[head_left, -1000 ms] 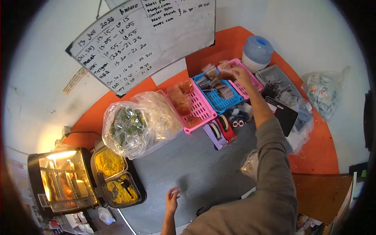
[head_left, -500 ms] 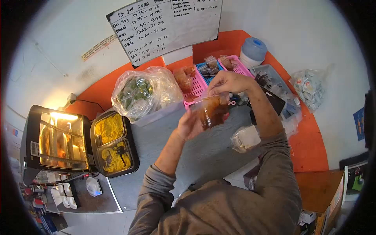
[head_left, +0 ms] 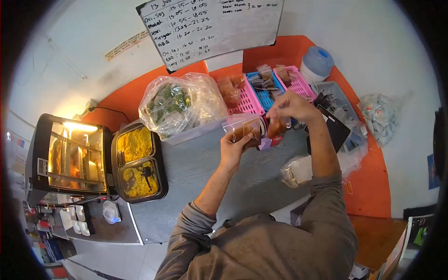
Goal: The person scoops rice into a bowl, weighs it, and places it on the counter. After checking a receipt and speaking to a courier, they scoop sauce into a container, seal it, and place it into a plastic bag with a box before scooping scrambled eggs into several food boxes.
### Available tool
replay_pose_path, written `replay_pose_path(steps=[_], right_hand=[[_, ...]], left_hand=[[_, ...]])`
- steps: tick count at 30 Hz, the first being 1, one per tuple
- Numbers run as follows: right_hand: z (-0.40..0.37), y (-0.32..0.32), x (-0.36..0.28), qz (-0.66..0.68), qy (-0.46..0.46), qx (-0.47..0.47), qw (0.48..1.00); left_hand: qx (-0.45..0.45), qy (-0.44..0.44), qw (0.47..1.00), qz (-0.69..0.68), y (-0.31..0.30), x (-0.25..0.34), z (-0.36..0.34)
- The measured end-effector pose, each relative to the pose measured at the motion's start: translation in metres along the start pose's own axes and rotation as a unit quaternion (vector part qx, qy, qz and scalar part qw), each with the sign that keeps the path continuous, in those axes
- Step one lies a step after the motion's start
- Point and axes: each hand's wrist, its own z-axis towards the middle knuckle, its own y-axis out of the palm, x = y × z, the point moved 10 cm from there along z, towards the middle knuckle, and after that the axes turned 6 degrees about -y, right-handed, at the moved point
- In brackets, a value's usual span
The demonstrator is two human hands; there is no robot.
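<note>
My left hand (head_left: 234, 148) is closed on a clear plastic packet of brown sauce (head_left: 245, 128), with the thumb across its front. To the right, my right hand (head_left: 295, 107) pinches a smaller-looking packet of reddish-brown sauce (head_left: 276, 126) that hangs down from the fingertips. The two packets are apart. Just behind my hands stand a pink basket (head_left: 252, 103) with sauce packets (head_left: 230, 89) at its left, a blue basket (head_left: 265, 101) with dark sachets, and a second pink basket (head_left: 303, 88). A pink item (head_left: 269, 143) on the counter is partly hidden behind the packets.
Plastic bags with green leaves (head_left: 167, 103) sit in a bin left of the baskets. Farther left are a black two-part tray of yellow food (head_left: 161, 179) and a lit warmer (head_left: 41, 135). A dark tablet-like object (head_left: 337, 129) and a clear bag (head_left: 298, 170) lie right.
My right hand has drawn one sauce packet away to the right from the packet in my left hand. The view has shifted, so the surroundings appear farther right.
</note>
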Motion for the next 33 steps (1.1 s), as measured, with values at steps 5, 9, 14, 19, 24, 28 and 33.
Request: replay_pose_path(steps=[5, 9, 14, 19, 24, 28, 33], right_hand=[[0.013, 0.046, -0.012, -0.131, -0.15, 0.012, 0.98], [0.013, 0.026, 0.039, -0.041, 0.064, 0.004, 0.997], [0.024, -0.07, 0.109, -0.075, 0.167, 0.159, 0.97], [0.039, -0.172, 0.268, -0.172, 0.077, 0.404, 0.895], [0.046, -0.046, 0.132, -0.123, -0.029, 0.318, 0.94], [0.037, 0.173, 0.034, 0.065, -0.079, 0.03, 0.994], [0.042, 0.316, -0.008, 0.126, -0.055, 0.021, 0.99]], left_hand=[[-0.064, -0.007, 0.997, -0.037, -0.007, -0.015, 0.01], [-0.029, 0.0, 0.998, -0.056, -0.019, -0.02, 0.017], [0.014, -0.004, 0.996, -0.085, -0.04, -0.029, 0.026], [0.032, -0.034, 0.993, -0.11, -0.063, -0.043, 0.014], [0.071, -0.03, 0.991, -0.109, -0.09, -0.026, -0.037], [0.08, 0.015, 0.994, -0.069, -0.13, -0.011, -0.094], [0.12, 0.061, 0.977, -0.165, -0.191, 0.013, -0.209]])
